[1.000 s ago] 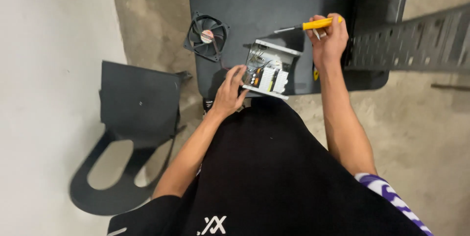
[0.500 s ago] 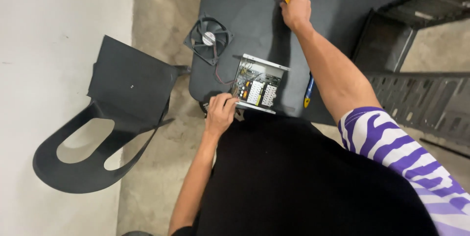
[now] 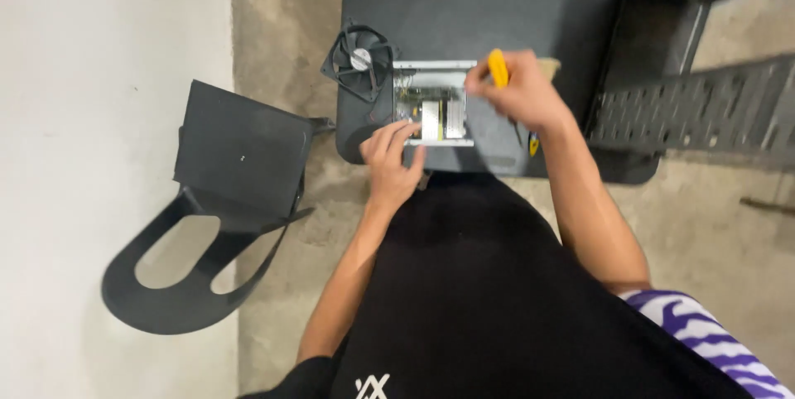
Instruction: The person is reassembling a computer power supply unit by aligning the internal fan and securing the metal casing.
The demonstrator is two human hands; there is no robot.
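So the opened metal box point(image 3: 433, 103) is a small silver electronics unit with its cover off, lying flat near the front edge of the black table point(image 3: 497, 10). You can see right into it: green circuit board, a pale blocky component in the middle, some small dark parts, all too small to make out properly. Thin silver walls frame it top and bottom. The yellow-handled screwdriver point(image 3: 497, 68) sits at the box's upper right corner, only the yellow grip showing; the tip is hidden, so can't tell whether it touches the box.
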